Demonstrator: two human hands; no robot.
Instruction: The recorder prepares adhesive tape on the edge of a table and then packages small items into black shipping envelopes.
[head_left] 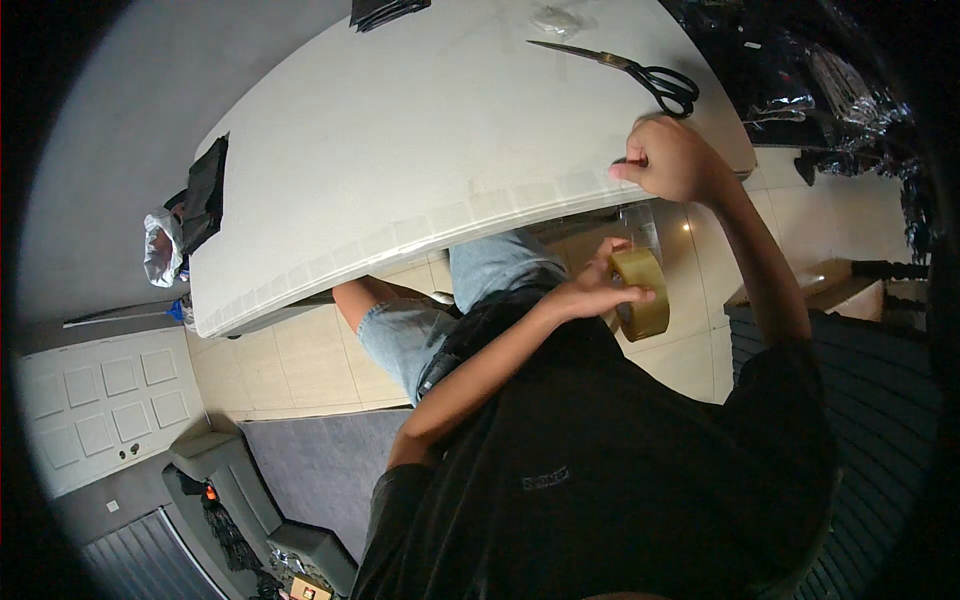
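My left hand (590, 290) grips a wide roll of clear, yellowish packing tape (643, 318) just off the near edge of the white table (400, 140). A see-through strip of tape (640, 228) runs from the roll up toward that edge. Over the table's right end, my right hand (672, 160) is closed, thumb and fingers pressed together. What it pinches, if anything, does not show clearly. Right beyond it lies a pair of black-handled scissors (640, 75), blades pointing left. Short clear tape pieces (440, 222) line the table's near edge.
Folded black plastic (206, 195) lies at the table's left end, beside a white bag (162, 245). More black plastic (388, 10) and a clear crumpled piece (556, 20) lie at the far side. Shiny black wrapping (800, 90) stands beyond the right end.
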